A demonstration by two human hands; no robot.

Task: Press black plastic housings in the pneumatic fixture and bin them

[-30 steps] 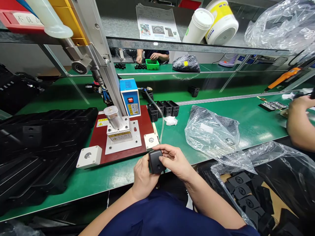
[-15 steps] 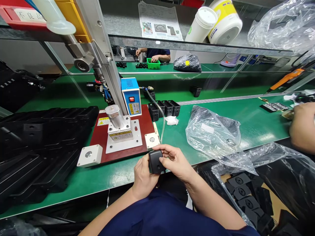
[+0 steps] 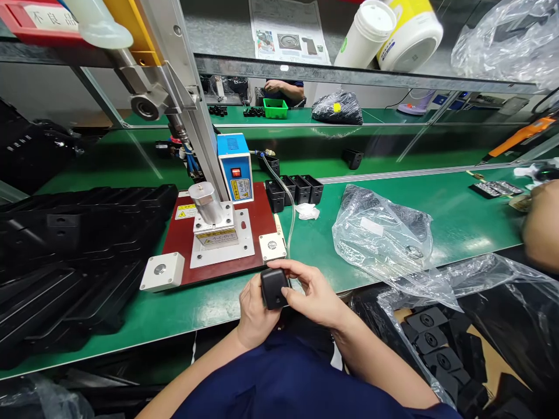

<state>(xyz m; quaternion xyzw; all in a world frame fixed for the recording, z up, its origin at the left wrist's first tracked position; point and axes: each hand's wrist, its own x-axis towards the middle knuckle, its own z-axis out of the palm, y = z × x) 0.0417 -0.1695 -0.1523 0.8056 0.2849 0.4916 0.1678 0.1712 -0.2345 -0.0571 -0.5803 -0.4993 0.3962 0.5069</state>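
Observation:
Between both hands, close to my body, is a small black plastic housing (image 3: pixel 273 288) with rounded corners and a small hole near its lower end. My left hand (image 3: pixel 255 311) wraps round its left side and underside. On the other side my right hand (image 3: pixel 315 294) grips it, index finger along the top edge and thumb on the face. Just beyond stands a press with a metal cylinder fixture (image 3: pixel 208 203) on a dark red base (image 3: pixel 257 218). White button boxes (image 3: pixel 162 271) sit at the base's front corners.
Black trays (image 3: pixel 82 244) are stacked at left. Several black housings (image 3: pixel 301 191) stand beside the blue control box (image 3: pixel 236 169). A clear plastic bag (image 3: pixel 379 233) lies right of centre. Black parts (image 3: pixel 441 361) fill a lined box below right. A co-worker's hand (image 3: pixel 541 224) shows at the right edge.
The housing has turned slightly in my hands and shifted a little left. The view has tilted slightly. Across the bench, a co-worker's hand has left the green bin.

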